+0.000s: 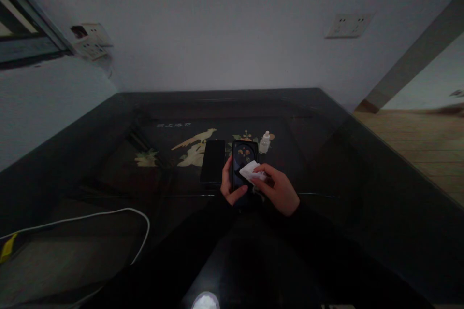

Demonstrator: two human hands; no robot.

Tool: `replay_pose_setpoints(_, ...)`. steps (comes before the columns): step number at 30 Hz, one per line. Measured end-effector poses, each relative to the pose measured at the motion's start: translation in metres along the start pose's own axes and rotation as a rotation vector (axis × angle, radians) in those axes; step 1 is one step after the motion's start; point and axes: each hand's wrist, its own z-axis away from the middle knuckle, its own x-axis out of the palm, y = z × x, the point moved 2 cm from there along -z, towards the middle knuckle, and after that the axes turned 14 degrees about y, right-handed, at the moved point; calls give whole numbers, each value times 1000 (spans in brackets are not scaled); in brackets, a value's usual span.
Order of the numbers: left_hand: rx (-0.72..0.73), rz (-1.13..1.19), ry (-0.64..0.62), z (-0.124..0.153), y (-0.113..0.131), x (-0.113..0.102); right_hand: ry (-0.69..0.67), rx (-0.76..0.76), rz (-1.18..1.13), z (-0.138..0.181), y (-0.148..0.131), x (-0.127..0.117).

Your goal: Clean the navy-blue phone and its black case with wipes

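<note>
My left hand (pixel 229 184) is wrapped round the lower left edge of a dark phone (pixel 244 155) held back-side up, its round camera cluster showing at the top. My right hand (pixel 277 187) pinches a small white wipe (pixel 251 171) and presses it against the back of that phone. A second black phone (pixel 213 161) lies flat on the table just left of the held one. A small white dropper bottle (pixel 265 143) stands upright just beyond and to the right of the held phone. Both forearms are in dark sleeves.
The dark glossy table (pixel 344 164) has a bird and flower inlay (pixel 192 145) under the glass. A white cable (pixel 119 212) curves across the near left. Wall sockets (pixel 348 25) sit on the wall behind; wooden floor (pixel 416 140) lies to the right.
</note>
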Motion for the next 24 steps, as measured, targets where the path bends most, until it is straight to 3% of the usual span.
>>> replay_pose_setpoints(5,116,-190,99,11,17,6,-72,-201,88,2,-7,2)
replay_pose_setpoints(8,170,-339,85,11,22,8,-100,-296,88,2,-9,0)
replay_pose_setpoints(12,103,-433,90,9,21,4,-132,-363,70,3,-11,-2)
replay_pose_setpoints(14,78,-471,123,6,19,-1,-76,-397,75,4,-11,-1)
replay_pose_setpoints(18,70,-480,198,-1,15,-11,107,-341,172,5,-8,1)
replay_pose_setpoints(21,75,-463,236,-3,15,-16,119,-244,271,4,-4,4)
replay_pose_setpoints(24,84,-448,230,-3,16,-16,112,-242,291,2,-2,3)
